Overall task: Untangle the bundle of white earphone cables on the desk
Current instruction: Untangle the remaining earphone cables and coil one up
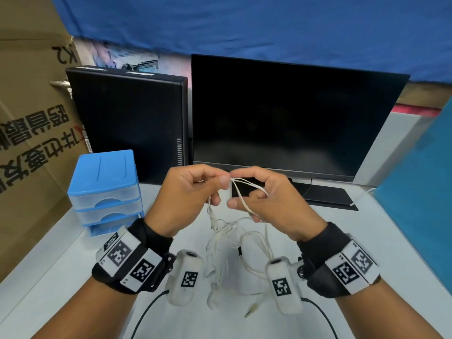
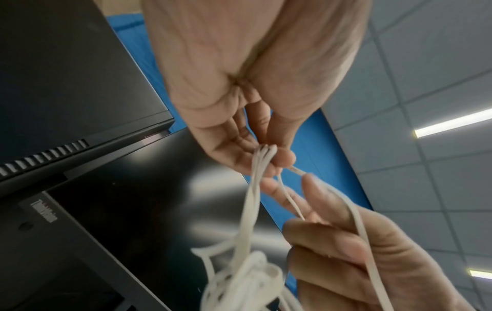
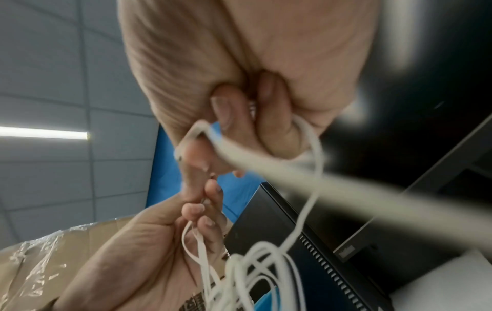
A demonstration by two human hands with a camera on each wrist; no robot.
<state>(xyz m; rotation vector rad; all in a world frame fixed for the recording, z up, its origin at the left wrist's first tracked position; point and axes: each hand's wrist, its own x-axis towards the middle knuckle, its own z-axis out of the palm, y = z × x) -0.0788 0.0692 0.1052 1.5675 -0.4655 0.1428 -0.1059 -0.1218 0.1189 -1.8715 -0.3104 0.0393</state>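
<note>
The white earphone cables [image 1: 228, 231] hang in a knotted bundle above the desk, between both raised hands. My left hand [image 1: 193, 189] pinches several strands [image 2: 262, 155] at its fingertips. My right hand [image 1: 256, 192] is curled around other strands [image 3: 306, 134] that loop over its fingers. The two hands nearly touch in front of the monitor. The knot [image 2: 255, 271] dangles below them. The gold jack plug [image 1: 250, 311] lies on the desk near me.
A black monitor [image 1: 288, 113] and a black computer case [image 1: 129, 121] stand behind the hands. A blue plastic drawer unit [image 1: 105, 189] sits at the left by a cardboard box [image 1: 31, 123]. The white desk [image 1: 367, 241] stretches right.
</note>
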